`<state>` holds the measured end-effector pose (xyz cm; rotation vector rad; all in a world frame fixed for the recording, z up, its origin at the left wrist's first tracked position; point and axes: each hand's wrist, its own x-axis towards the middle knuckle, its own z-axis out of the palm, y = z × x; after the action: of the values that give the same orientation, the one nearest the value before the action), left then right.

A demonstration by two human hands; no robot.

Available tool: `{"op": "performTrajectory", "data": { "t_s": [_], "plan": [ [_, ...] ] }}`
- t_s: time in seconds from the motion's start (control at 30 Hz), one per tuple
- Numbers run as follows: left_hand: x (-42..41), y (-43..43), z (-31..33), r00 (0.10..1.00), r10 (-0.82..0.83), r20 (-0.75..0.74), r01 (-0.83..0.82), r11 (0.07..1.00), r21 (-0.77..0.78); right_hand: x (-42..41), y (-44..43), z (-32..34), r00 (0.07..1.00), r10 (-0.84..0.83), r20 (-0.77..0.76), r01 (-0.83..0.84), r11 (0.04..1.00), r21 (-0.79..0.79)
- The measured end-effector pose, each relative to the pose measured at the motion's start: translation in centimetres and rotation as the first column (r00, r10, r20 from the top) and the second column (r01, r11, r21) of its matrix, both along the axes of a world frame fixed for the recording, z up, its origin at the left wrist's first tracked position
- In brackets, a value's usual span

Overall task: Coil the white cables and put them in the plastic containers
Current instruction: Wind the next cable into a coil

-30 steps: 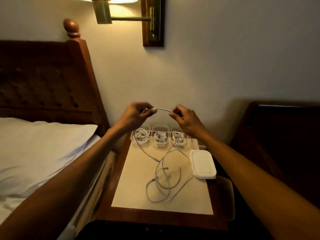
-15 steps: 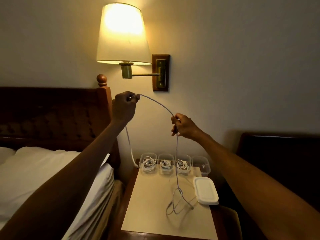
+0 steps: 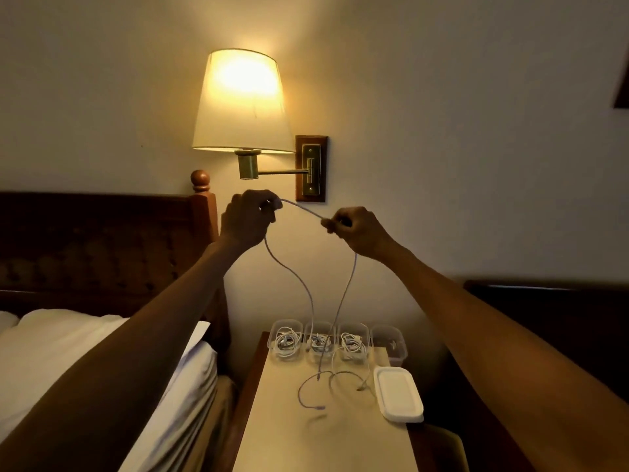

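Both hands are raised high above the nightstand, holding one white cable stretched between them. My left hand pinches it near the lamp arm, and my right hand grips it a short way to the right. Two strands hang down from the hands to the tabletop, where the loose ends lie curled. A row of clear plastic containers stands at the back edge. Three of them hold coiled white cables. The rightmost container shows no coil.
A white lid lies on the nightstand's right side. A lit wall lamp hangs just above my hands. The bed and its wooden headboard are on the left, with dark furniture on the right.
The hands have lifted the cable from just above the containers to lamp height. Most of the loose cable has come off the tabletop. The hands are closer together than half a second ago.
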<state>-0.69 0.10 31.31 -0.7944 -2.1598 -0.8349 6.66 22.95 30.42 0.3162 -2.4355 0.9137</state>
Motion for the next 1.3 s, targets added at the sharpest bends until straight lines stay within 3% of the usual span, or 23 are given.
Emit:
{"op": "performTrajectory", "data": {
  "t_s": [0.13,0.23,0.33,0.4,0.47,0.57,0.67,0.73,0.8,0.83,0.9,1.0,1.07,1.17,1.23,1.3],
  "plan": [
    [-0.4,-1.2,-0.5,0.988,0.153,0.029,-0.156,0.97,0.185,0.8,0.7,-3.0,0.965,0.041,0.258,-0.021,0.997,-0.08],
    [-0.8,-1.7,-2.1,0.934,0.285,0.215,-0.266,0.957,-0.113,1.1,0.5,-2.7,0.97,0.074,0.232,-0.028,0.98,-0.198],
    [0.0,-0.5,-3.5,0.959,0.092,0.268,-0.036,0.978,-0.207,1.1,-0.3,-0.9,0.986,0.091,0.142,-0.063,0.98,-0.19],
    [0.8,1.1,-3.7,0.966,-0.094,0.24,0.146,0.967,-0.208,1.0,-1.0,-0.3,0.988,0.098,0.12,-0.078,0.984,-0.158],
    [0.8,2.5,-3.6,0.973,-0.166,0.16,0.199,0.955,-0.218,1.0,-1.3,-0.2,0.993,0.08,0.084,-0.068,0.988,-0.137],
    [0.0,2.8,-3.3,0.994,-0.1,0.053,0.109,0.977,-0.186,1.3,-1.1,-0.3,0.996,0.055,0.063,-0.047,0.99,-0.134],
    [-0.5,1.8,-2.4,0.996,0.081,-0.029,-0.081,0.997,0.01,2.1,0.2,-1.1,0.958,0.074,0.276,-0.041,0.992,-0.122],
    [-0.9,0.8,-1.9,0.977,0.213,0.01,-0.213,0.969,0.124,2.6,1.2,-1.8,0.922,0.053,0.384,-0.022,0.996,-0.085],
    [-1.3,0.2,-2.1,0.948,0.298,0.11,-0.295,0.954,-0.043,2.9,2.0,-1.9,0.915,0.076,0.396,-0.011,0.986,-0.165],
    [-1.1,0.4,-2.3,0.943,0.293,0.159,-0.266,0.949,-0.171,3.0,2.2,-1.7,0.914,0.109,0.391,-0.014,0.971,-0.238],
    [-0.2,1.5,-2.8,0.963,0.12,0.241,-0.047,0.956,-0.289,3.1,2.2,-0.8,0.909,0.18,0.377,-0.042,0.937,-0.346],
    [1.8,4.3,-2.4,0.94,-0.236,0.248,0.303,0.911,-0.28,3.1,1.5,0.4,0.915,0.228,0.332,-0.082,0.912,-0.401],
    [2.0,5.3,-1.8,0.928,-0.317,0.196,0.363,0.891,-0.273,3.3,1.6,0.9,0.918,0.235,0.32,-0.09,0.908,-0.409],
    [0.9,4.9,-1.3,0.985,-0.156,0.08,0.172,0.95,-0.262,3.9,2.4,1.2,0.888,0.287,0.358,-0.092,0.876,-0.474],
    [0.1,4.1,-1.3,0.992,0.083,0.091,-0.063,0.977,-0.202,4.4,3.0,1.2,0.852,0.335,0.403,-0.072,0.837,-0.543],
    [-0.1,3.6,-1.7,0.949,0.278,0.146,-0.245,0.946,-0.213,4.8,3.4,1.3,0.81,0.395,0.433,-0.079,0.806,-0.587]
  ]
}}
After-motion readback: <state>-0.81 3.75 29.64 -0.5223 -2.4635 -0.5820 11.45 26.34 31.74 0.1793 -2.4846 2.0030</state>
